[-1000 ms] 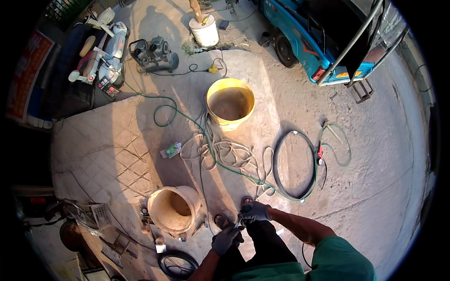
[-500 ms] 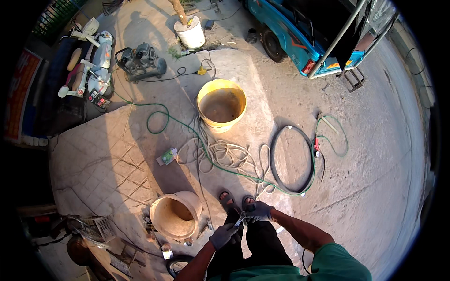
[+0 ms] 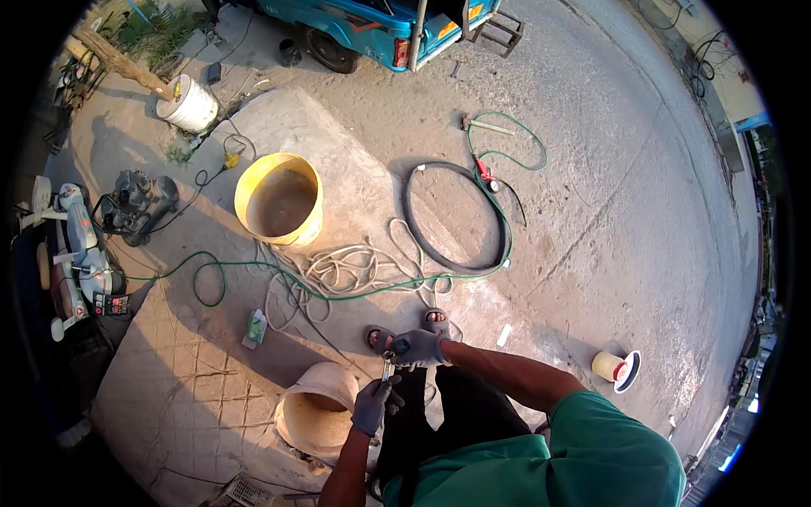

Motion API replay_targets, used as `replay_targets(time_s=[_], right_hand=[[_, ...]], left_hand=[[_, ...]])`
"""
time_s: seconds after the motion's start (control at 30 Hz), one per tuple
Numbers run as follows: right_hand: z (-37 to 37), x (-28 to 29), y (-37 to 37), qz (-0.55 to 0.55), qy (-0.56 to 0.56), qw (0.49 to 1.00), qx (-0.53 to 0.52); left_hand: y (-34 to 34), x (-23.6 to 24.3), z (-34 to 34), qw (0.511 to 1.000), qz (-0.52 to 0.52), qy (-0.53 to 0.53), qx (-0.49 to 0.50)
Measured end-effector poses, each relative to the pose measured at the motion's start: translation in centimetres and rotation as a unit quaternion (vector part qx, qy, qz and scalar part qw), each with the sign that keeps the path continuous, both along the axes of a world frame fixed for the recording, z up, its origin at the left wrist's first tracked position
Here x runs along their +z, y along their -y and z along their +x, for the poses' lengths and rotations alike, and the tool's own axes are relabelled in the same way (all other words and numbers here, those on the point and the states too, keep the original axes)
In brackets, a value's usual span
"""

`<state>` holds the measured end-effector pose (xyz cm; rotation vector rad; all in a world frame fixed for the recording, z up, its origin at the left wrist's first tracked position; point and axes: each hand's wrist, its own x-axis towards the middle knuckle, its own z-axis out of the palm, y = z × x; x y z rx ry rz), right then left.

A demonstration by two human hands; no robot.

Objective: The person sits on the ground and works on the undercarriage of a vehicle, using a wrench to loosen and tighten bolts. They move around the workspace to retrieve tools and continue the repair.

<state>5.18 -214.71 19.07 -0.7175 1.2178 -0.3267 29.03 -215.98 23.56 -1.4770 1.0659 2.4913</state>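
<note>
Both hands wear grey gloves and meet in front of my legs, above my sandals. My left hand (image 3: 372, 406) is closed round the lower end of a slim silvery metal tool (image 3: 387, 370), whose exact kind is too small to make out. At the tool's upper end, my right hand (image 3: 420, 348) is closed on a dark, rounded piece (image 3: 400, 345). What that piece is, I cannot tell. Close to my left hand stands a pale, dusty bucket (image 3: 291, 420) with its mouth tilted toward me.
Ahead lie a tangled beige rope (image 3: 342, 269), a green hose (image 3: 245, 264) and a black tyre (image 3: 411, 221). A red inflator with a gauge (image 3: 484, 171) and a hammer (image 3: 490, 127) are beyond. Also around are a yellow bucket (image 3: 312, 228), a compressor (image 3: 135, 207) and a blue vehicle (image 3: 372, 38).
My view has turned to the right, so the ground things appear shifted left. A whitish container with a red top has come into sight at right. Both hands remain together, gripping their things.
</note>
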Motion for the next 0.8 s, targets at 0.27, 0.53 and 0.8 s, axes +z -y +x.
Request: replay_targets(time_s=[0.27, 0.53, 0.8], right_hand=[[-2.7, 3.8, -4.0, -0.116, -0.054, 0.988, -0.086], [-9.8, 4.8, -14.8, -0.083, -0.069, 0.973, -0.203], [-14.9, 2.8, -26.1, -0.059, -0.139, 0.922, -0.356]], left_hand=[[-0.3, -0.1, -2.7, 0.994, -0.064, 0.049, -0.078], [-5.6, -0.7, -11.3, 0.983, -0.044, 0.051, -0.170], [-11.3, -0.6, -21.8, 0.944, -0.041, 0.029, -0.325]])
